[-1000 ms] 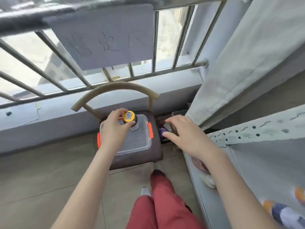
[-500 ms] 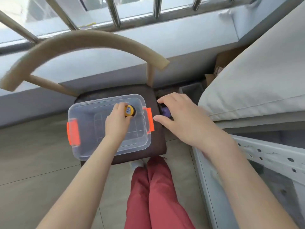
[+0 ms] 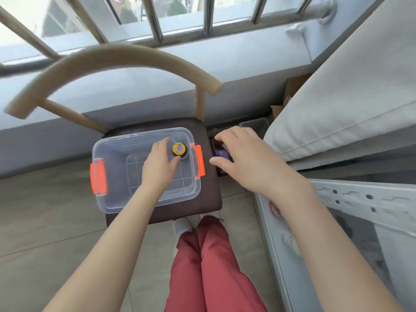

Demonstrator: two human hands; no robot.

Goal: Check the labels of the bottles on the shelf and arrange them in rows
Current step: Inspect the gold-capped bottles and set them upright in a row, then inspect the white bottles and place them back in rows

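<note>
Yellow-capped bottle (image 3: 179, 149), upright in clear bin (image 3: 144, 199).
Left hand (image 3: 157, 163) pinches it; right hand (image 3: 243, 158), spread and empty, hovers over purple-capped bottle (image 3: 221, 153) beside the bin.

Clear glossy plastic box (image 3: 117, 199), matt wooden chair back (image 3: 126, 55), shiny metal bars (image 3: 155, 25)

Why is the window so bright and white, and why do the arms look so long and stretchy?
Head view: daylight through the window washes the outside to white; the wide-angle lens stretches the arms toward the bottom corners and fans the bars; the shelf rail at right is blurred, while the bottle with its yellow cap by the left hand looks sharp.
</note>
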